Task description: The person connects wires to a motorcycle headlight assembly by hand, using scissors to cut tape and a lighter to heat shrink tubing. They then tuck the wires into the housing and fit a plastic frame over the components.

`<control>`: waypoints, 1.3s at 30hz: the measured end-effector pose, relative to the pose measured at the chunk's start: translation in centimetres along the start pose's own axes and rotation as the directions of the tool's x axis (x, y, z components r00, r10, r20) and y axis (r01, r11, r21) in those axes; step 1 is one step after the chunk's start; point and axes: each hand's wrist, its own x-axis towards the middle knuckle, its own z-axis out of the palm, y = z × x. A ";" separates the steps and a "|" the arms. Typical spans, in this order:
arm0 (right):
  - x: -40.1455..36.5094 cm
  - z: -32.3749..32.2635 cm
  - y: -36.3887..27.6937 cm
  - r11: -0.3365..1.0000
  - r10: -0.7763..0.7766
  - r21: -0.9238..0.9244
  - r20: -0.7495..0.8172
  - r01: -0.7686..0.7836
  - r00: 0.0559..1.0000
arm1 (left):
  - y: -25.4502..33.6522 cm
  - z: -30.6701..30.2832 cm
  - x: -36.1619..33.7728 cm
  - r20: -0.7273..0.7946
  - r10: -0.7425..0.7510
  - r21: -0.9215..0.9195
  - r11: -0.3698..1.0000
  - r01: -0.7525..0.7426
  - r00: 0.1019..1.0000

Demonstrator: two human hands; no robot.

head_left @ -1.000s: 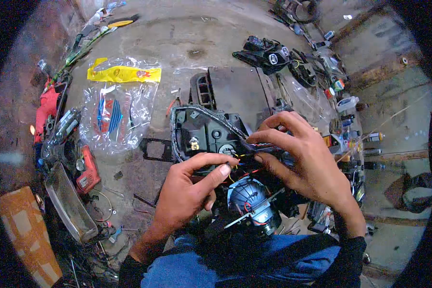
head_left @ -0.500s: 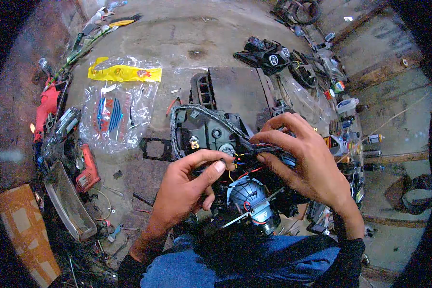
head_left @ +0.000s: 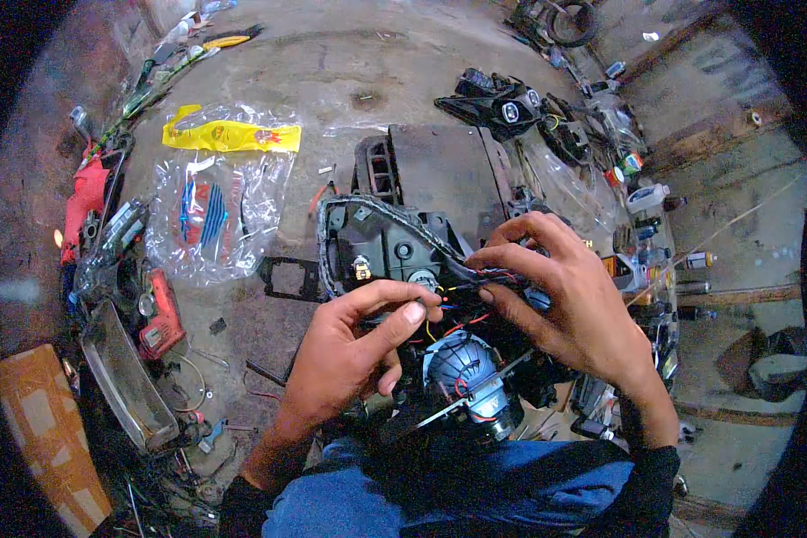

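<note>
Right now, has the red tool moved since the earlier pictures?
No. The red tool lies in the same place beside the long tray, with no visible shift either way.

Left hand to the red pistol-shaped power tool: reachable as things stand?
Probably yes. The left hand is nearer that side, with mostly open floor towards the red power tool. It may need to leave the thin coloured wires first.

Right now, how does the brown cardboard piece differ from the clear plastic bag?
The brown cardboard piece is opaque; the clear plastic bag is see-through. The cardboard has mostly straight edges, while the bag looks wrinkled. The cardboard is brown; the bag shows red and blue print. Both lie on the person's left side.
</note>
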 end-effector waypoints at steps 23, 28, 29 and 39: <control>-0.2 -0.7 -0.6 0.998 0.053 0.016 -0.008 -0.053 0.999 | 0.0 0.1 -0.2 -0.010 -0.013 0.034 0.999 0.014 1.000; -0.2 -0.7 -0.6 1.000 0.027 0.008 -0.019 -0.027 0.999 | -0.2 -0.1 -0.4 0.010 -0.046 0.061 0.997 0.045 0.999; -0.2 -0.6 -0.5 1.000 0.012 0.007 -0.010 -0.012 1.000 | -0.2 -0.1 -0.4 0.011 -0.046 0.052 0.998 0.045 0.999; 0.0 -0.6 -0.8 1.000 -0.020 0.021 -0.001 0.020 1.000 | -0.4 -0.4 -0.4 -0.027 -0.028 0.154 0.988 0.032 0.999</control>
